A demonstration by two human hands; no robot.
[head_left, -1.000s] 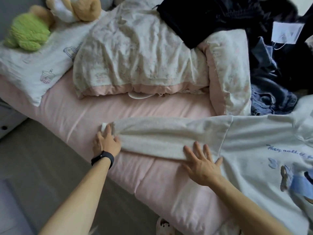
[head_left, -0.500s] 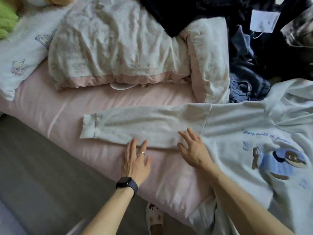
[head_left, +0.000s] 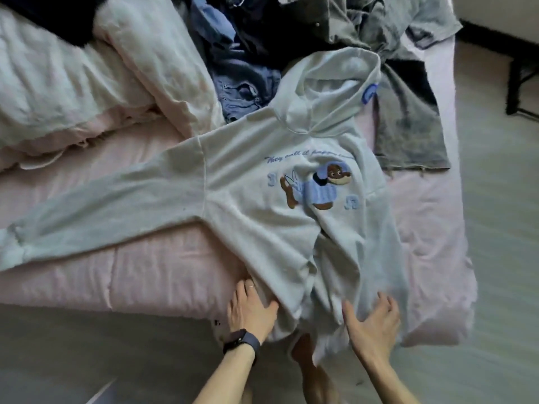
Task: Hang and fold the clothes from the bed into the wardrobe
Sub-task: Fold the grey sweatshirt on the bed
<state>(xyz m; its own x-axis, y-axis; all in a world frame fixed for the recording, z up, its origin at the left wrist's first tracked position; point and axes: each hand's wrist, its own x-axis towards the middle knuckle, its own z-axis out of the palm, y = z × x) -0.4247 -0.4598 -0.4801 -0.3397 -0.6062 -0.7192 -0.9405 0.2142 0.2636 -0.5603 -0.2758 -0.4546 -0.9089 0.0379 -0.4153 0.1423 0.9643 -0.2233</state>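
Both hands lie flat with straight, spread fingers and clasp nothing.

Head view. The left hand (head_left: 250, 310) rests at the near edge of the bed (head_left: 145, 275), its thumb on the cloth of the hooded sweatshirt (head_left: 256, 228) and its finger ends at the garment's side edge; whether they pass beneath the fabric cannot be told. It bears a ring (head_left: 250, 286), with a dark smartwatch (head_left: 242, 344) on the wrist. The right hand (head_left: 373, 325) rests on the bunched lower hem, fingers fanned over the cloth.

The pale sweatshirt lies front up across the pink sheet. Its hem hangs over the near edge. Its hood (head_left: 329, 91) points to the far side. One sleeve (head_left: 102, 211) stretches along the near edge toward the left corner. A brown bear motif (head_left: 315, 188) sits on the chest under a line of blue script.

Beyond the hood lie blue jeans (head_left: 242, 91) and dark garments (head_left: 262, 30). A washed grey T-shirt (head_left: 408, 121) lies just beside the hood, toward the right edge. A cream duvet (head_left: 87, 83) is heaped at the far left. A bare leg (head_left: 309, 360) stands on the floor (head_left: 495, 258) below the hem.
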